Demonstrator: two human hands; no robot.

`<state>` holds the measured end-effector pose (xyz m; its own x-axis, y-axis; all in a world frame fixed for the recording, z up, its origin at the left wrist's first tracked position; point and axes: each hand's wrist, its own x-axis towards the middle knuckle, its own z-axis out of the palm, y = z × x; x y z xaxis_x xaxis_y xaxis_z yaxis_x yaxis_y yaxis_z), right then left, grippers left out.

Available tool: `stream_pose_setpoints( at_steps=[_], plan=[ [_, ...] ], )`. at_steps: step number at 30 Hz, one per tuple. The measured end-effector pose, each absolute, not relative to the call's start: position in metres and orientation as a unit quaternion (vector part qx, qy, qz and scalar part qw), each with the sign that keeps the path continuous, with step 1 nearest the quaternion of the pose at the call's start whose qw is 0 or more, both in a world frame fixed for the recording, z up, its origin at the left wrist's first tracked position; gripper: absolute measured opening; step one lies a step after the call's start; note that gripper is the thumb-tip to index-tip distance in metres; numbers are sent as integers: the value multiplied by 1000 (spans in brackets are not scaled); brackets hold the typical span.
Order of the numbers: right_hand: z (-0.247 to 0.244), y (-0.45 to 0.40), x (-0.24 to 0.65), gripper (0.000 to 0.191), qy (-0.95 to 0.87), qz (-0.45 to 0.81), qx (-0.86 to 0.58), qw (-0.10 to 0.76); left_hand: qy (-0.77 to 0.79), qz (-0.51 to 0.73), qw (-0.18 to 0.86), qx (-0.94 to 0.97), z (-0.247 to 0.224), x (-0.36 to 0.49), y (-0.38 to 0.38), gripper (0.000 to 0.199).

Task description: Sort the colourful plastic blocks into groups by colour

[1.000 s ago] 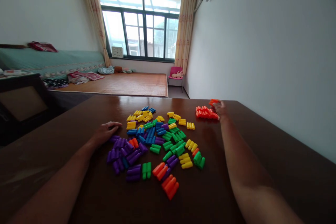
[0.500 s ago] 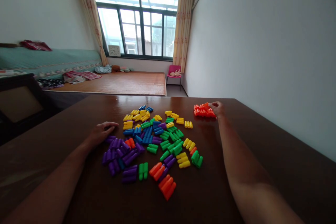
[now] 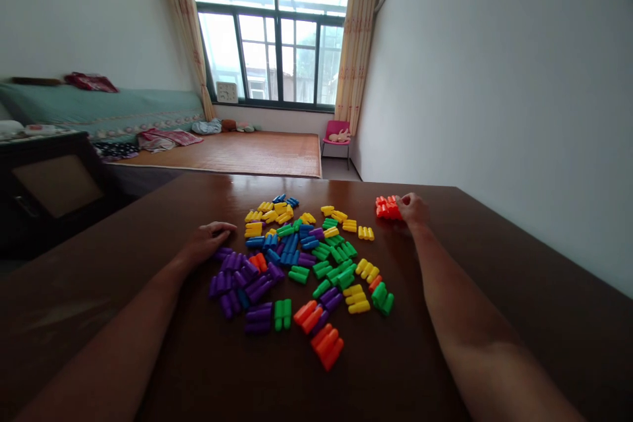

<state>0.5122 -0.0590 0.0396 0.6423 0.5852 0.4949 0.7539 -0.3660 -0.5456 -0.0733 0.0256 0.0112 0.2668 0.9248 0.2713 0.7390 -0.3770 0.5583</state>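
My right hand point(image 3: 413, 208) is at the right rear of the table, its fingers closed on the right end of a cluster of orange-red pieces point(image 3: 387, 207). My left hand point(image 3: 213, 239) rests on the tabletop with fingers loosely stretched, holding nothing, just behind the purple pieces point(image 3: 232, 277). Between the hands lie many ribbed plastic pieces: yellow pieces point(image 3: 270, 213) at the back, blue pieces point(image 3: 289, 249) in the middle, and green pieces point(image 3: 341, 271) to the right of them. Some orange pieces point(image 3: 327, 346) lie nearest to me.
The brown table point(image 3: 198, 369) fills the foreground. Behind it are a bed with a woven mat point(image 3: 267, 153), a pink chair point(image 3: 337, 134) with a soft toy, and a window. A dark cabinet point(image 3: 54, 178) stands at the left, a white wall at the right.
The camera view has turned slightly left, so everything sits further right in the picture. My right hand now covers more of the orange-red cluster's right end. The loose pieces lie as before.
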Motion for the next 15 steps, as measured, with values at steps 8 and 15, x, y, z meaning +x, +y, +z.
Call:
stream_pose_setpoints(
  at_steps=[8, 15],
  plan=[
    [98, -63, 396, 32, -644, -13, -614, 457, 532, 316, 171, 767, 15, -64, 16, 49],
    [79, -84, 214, 25, -922, 91, -320, 198, 534, 369, 215, 730, 11, -61, 14, 56]
  ],
)
